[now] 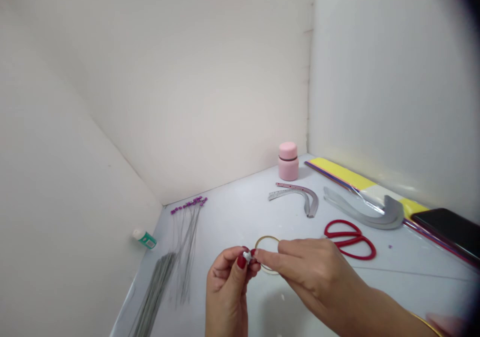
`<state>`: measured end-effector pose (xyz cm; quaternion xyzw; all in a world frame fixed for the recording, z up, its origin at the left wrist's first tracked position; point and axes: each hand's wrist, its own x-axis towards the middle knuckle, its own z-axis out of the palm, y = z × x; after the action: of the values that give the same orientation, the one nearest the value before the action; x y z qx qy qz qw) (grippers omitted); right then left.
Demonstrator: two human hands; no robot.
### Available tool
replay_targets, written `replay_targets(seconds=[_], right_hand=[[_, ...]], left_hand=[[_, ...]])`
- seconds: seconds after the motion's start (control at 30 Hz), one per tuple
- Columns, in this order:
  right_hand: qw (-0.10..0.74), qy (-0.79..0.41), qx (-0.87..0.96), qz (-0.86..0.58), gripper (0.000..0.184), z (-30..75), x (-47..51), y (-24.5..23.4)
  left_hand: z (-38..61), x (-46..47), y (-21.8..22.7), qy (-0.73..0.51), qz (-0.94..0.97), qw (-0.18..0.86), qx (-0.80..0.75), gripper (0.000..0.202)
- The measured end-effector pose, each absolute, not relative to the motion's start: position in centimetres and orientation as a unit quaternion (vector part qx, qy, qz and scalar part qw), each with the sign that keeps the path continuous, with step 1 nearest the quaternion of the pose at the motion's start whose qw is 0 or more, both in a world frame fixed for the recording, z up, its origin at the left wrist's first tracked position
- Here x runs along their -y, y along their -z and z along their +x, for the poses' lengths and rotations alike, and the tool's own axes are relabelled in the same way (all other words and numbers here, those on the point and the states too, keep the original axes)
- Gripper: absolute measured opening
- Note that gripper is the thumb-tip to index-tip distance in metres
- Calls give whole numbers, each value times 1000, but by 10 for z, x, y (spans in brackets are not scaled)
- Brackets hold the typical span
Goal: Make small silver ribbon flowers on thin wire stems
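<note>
My left hand [227, 289] pinches a small silver piece [246, 255] between thumb and fingertips. A thin gold wire ring [261, 242] stands just beyond it, running up to the silver piece. My right hand [311, 269] comes in from the lower right, with its fingers over the ring and their tips against the silver piece. The ring's lower part is partly hidden behind those fingers. A gold bangle [427, 324] circles my right wrist.
On the white surface [240, 202] lie red scissors [350, 239], curved metal strips [296, 197], and thin wires [183, 247] with purple beads. A pink jar [288, 161], a small bottle [144, 238], and a dark phone [446, 229] stand nearby, between white walls.
</note>
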<state>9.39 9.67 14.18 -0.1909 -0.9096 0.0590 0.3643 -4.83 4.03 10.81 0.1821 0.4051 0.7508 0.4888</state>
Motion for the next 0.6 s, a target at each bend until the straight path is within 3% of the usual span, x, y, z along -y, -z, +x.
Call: replay_targets(seconds=[0.6], right_hand=[[290,-39,932,-214,23,100,-99,-133]], left_hand=[[-49,-33,-111,-688,409,267,-537,3]])
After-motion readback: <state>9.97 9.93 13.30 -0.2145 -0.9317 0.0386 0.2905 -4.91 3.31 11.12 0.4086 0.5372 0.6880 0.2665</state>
